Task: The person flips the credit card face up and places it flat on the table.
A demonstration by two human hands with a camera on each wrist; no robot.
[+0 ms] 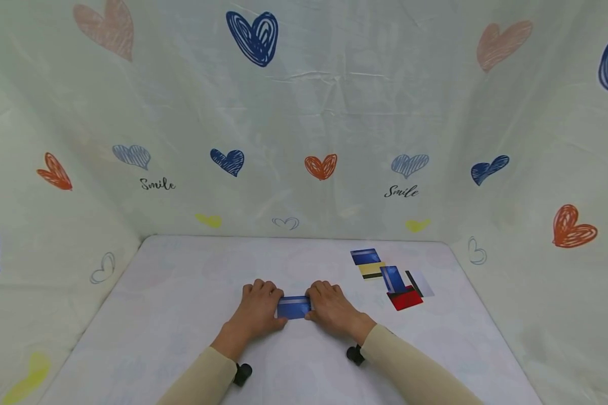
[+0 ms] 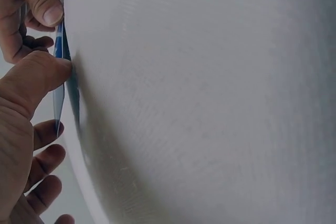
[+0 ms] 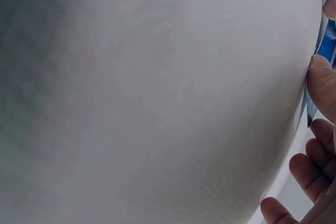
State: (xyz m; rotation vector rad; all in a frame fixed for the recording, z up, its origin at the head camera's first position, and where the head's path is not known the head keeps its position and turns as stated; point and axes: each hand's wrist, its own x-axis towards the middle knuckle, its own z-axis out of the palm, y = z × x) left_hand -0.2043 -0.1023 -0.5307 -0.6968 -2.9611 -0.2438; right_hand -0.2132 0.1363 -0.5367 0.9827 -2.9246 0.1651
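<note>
the blue card (image 1: 294,307) is positioned between the left hand (image 1: 260,309) and right hand (image 1: 332,308); each pinches its adjacent short edge.

And here's pale, creased sheeting (image 1: 360,129) across the far side, wrapping round left and right, red, blue and yellow hearts (image 1: 321,167) everywhere, "Smile" lettering (image 1: 157,184) twice; below, a white tabletop (image 1: 218,264) in soft light.
</note>
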